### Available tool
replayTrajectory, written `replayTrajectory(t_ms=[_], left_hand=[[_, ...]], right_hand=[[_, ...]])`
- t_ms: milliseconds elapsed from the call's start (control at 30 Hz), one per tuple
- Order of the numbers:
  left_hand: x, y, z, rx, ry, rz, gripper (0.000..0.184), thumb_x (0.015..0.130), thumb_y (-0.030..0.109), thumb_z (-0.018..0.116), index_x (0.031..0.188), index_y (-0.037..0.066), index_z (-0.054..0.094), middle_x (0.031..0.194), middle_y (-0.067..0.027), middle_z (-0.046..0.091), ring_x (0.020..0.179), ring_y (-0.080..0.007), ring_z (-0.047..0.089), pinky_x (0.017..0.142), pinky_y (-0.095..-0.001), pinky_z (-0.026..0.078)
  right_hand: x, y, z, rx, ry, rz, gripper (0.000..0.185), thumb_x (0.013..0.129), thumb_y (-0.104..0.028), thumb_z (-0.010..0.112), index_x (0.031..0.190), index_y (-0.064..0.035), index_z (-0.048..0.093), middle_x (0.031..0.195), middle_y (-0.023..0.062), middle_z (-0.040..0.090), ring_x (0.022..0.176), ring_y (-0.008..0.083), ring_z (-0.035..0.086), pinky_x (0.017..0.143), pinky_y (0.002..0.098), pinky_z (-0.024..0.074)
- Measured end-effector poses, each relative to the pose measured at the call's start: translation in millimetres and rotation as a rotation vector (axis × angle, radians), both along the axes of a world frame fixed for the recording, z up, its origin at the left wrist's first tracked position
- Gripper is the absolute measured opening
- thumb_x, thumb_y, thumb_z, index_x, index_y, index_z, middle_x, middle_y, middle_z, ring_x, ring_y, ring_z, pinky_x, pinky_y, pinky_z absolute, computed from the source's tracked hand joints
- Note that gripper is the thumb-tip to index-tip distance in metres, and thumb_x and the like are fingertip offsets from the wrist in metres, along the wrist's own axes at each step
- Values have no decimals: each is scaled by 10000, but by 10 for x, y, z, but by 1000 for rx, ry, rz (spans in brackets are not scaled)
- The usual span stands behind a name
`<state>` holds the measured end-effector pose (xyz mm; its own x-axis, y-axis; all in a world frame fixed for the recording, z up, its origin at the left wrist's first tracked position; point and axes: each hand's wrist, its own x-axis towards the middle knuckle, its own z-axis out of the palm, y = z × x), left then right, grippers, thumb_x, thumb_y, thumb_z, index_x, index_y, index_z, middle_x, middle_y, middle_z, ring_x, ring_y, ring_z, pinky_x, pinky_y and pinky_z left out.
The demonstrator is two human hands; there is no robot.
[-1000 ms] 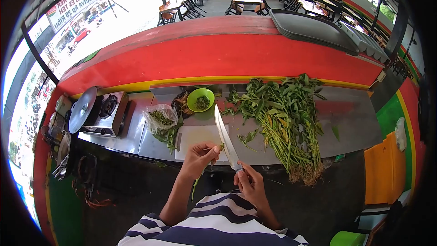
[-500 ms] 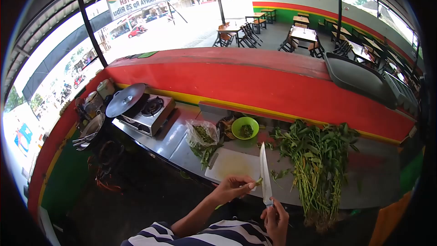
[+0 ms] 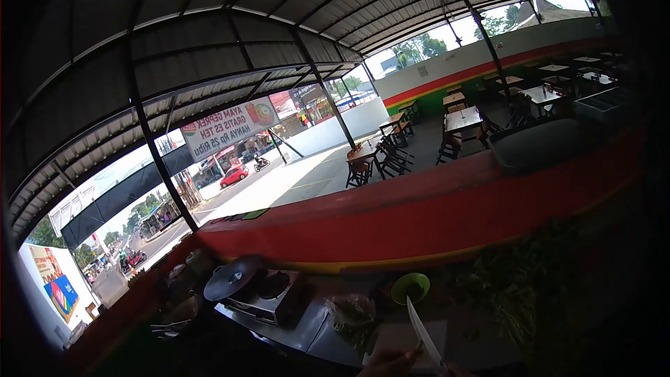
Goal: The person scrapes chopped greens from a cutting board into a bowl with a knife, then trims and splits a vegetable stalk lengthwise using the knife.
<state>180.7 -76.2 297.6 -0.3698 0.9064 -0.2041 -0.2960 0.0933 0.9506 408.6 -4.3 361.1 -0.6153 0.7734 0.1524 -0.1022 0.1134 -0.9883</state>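
Note:
My right hand [image 3: 457, 371], mostly cut off by the bottom edge, is closed around the handle of a knife [image 3: 424, 329], its long blade pointing up and away. Just left of the blade is my left hand [image 3: 393, 362], dark and partly cut off, with its fingers pinched together. A small green vegetable piece was visible in that pinch a moment earlier; the shade hides it now. Beneath the blade lies a white cutting board [image 3: 387, 339]. Past the knife tip stands a green bowl [image 3: 399, 293] with chopped greens in it.
A clear plastic bag [image 3: 351, 307] of greens lies left of the board. Leafy stalks [image 3: 520, 290] are heaped on the right. Farther left is a gas stove [image 3: 285, 307] with a large lid [image 3: 234, 277]. A red low wall [image 3: 391, 237] runs behind the counter.
My view has tilted upward, so the counter and both hands sit lower and look much darker. The roof and street show more. The knife stays in my right hand.

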Motion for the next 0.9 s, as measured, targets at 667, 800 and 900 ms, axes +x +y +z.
replayTrajectory(t_ms=[667, 800, 900], left_hand=[[-101, 243, 11, 174, 89, 61, 194, 977, 224, 654, 932, 37, 681, 694, 62, 523, 586, -19, 438, 524, -197, 339], [-90, 246, 70, 203, 116, 78, 170, 971, 186, 662, 899, 34, 687, 745, 61, 522, 608, -22, 426, 523, -198, 306], [-152, 254, -13, 252, 32, 74, 136, 955, 127, 682, 1021, 16, 728, 858, 37, 597, 695, -24, 473, 583, -192, 360]], right_hand=[[-305, 320, -811, -95, -69, 216, 361, 1042, -151, 494, 1367, 7, 515, 729, 44, 607, 558, 52, 474, 523, 227, 392], [-293, 305, -887, 2, -37, 185, 363, 1049, -157, 479, 1360, 27, 509, 710, 49, 603, 503, 35, 446, 463, 211, 353], [-271, 296, -894, -14, -31, 174, 360, 1050, -176, 487, 1343, 32, 518, 697, 61, 601, 487, 34, 434, 452, 209, 338]])
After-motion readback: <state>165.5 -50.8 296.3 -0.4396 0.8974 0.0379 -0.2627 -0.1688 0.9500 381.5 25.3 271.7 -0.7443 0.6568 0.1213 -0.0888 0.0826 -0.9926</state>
